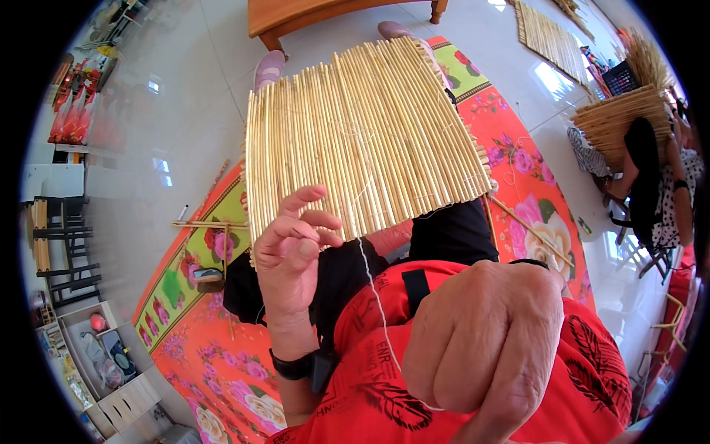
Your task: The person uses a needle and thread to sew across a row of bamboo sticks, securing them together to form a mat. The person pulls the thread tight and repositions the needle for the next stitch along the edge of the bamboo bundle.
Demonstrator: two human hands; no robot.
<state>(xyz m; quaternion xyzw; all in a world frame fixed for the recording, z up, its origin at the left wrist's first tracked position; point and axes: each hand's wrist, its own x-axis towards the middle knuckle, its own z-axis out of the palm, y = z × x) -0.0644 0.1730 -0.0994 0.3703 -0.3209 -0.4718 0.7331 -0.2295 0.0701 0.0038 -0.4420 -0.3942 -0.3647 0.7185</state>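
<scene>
A mat of straw-coloured reed stalks [362, 140] lies across my lap, its stalks side by side and bound with thin white thread. From its near edge a white string [373, 285] runs down slackly to my right hand [484, 340]. That hand is raised close to the camera, its fingers curled around the string; the fingertips are hidden behind the knuckles. My left hand [292, 240] is at the mat's near left edge, palm turned inward. Its fingers are apart and bent, with nothing visible between them; whether they touch the stalks I cannot tell.
A red floral cloth [244, 355] covers the floor beneath me, with loose sticks [536, 233] on it. An orange wooden bench [325, 18] stands ahead. At the right, another person [665, 170] sits by a reed mat [614, 122]. Shelves and boxes line the left.
</scene>
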